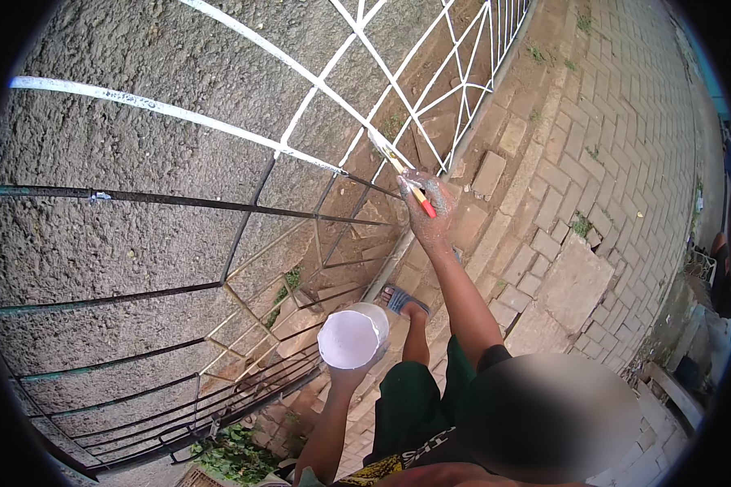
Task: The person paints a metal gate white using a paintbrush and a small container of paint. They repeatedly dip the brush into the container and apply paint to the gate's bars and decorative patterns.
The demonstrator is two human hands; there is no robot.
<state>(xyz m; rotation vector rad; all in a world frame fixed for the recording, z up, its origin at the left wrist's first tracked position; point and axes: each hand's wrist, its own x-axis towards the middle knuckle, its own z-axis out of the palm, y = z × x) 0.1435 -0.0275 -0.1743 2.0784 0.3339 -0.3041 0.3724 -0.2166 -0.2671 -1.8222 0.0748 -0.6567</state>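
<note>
My right hand (429,204), speckled with paint, grips a paintbrush (396,159) with a pale handle and a red end. The brush's white-loaded bristles rest on a white-painted bar of the metal fence (335,94). In my left hand (356,374) is a plastic tub (348,339), whitish inside, held mouth up below the fence's bare bars. White paint covers the upper and far bars. Nearer bars (176,199) are dark, with greenish patches, and a lattice section (243,298) shows a dull brownish tone. How much paint the tub holds I cannot tell.
Behind the fence stands a rough cement wall (128,152). A low kerb (396,259) and loose bricks (489,175) run along its foot, beside block paving (585,158). My sandalled foot (405,301) is near the kerb. Green plants (237,450) grow at the bottom.
</note>
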